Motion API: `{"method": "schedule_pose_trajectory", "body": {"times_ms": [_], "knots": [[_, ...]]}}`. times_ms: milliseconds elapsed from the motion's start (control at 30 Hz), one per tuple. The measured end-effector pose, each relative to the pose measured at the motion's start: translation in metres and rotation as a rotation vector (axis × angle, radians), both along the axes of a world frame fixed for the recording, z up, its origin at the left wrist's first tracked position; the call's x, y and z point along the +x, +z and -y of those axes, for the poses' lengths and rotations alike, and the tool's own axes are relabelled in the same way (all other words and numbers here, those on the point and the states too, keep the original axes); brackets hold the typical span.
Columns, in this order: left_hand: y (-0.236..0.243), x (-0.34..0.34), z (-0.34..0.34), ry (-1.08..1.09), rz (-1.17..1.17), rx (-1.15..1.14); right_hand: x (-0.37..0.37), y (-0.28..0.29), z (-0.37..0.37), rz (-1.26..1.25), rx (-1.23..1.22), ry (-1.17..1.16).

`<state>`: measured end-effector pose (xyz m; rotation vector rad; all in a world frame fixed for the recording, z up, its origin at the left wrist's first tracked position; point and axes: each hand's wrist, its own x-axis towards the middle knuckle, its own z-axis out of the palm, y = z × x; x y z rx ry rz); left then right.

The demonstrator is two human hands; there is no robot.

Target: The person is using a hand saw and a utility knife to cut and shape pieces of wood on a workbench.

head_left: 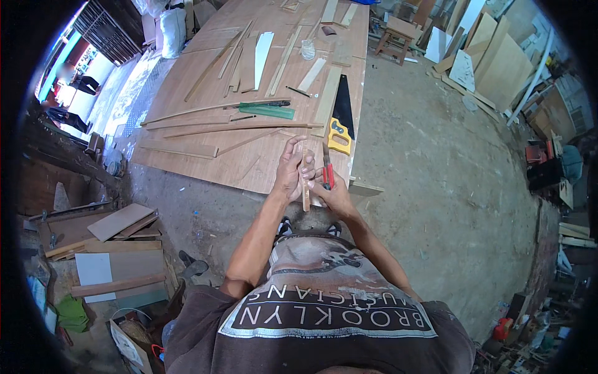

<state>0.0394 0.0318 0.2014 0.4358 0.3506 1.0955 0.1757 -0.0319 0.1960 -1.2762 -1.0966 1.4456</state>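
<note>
My left hand (290,168) grips a short, narrow wooden strip (306,199), held lengthwise in front of me near the table's front edge. My right hand (332,194) holds a red-handled tool with a narrow blade (328,171), close against the strip's right side. Just beyond my hands, at the right edge of the wooden table (243,174), lies a handsaw (340,131) with a black blade and yellow handle. Long thin strips (224,126) and a green object (266,111) lie across the table behind my hands.
More boards (261,59) cover the table's far part. A stool (395,38) and leaning panels (498,62) stand at back right. Stacked offcuts (118,274) lie at lower left. Tools and boxes (548,168) line the right side. A blurred person (75,84) is in the far-left doorway.
</note>
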Motion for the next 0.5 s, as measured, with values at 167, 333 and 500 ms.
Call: {"method": "schedule_pose_trajectory", "body": {"times_ms": [167,333,500], "knots": [[-0.008,-0.014,-0.002,0.113,-0.039,-0.097,-0.022,0.01,0.006,-0.024,0.033,0.012],[-0.011,-0.032,-0.003,0.284,-0.124,-0.098,-0.04,-0.007,-0.002,-0.029,0.005,0.009],[-0.009,-0.07,-0.004,0.388,-0.379,-0.001,-0.07,-0.013,-0.01,0.045,0.043,0.039]]}}
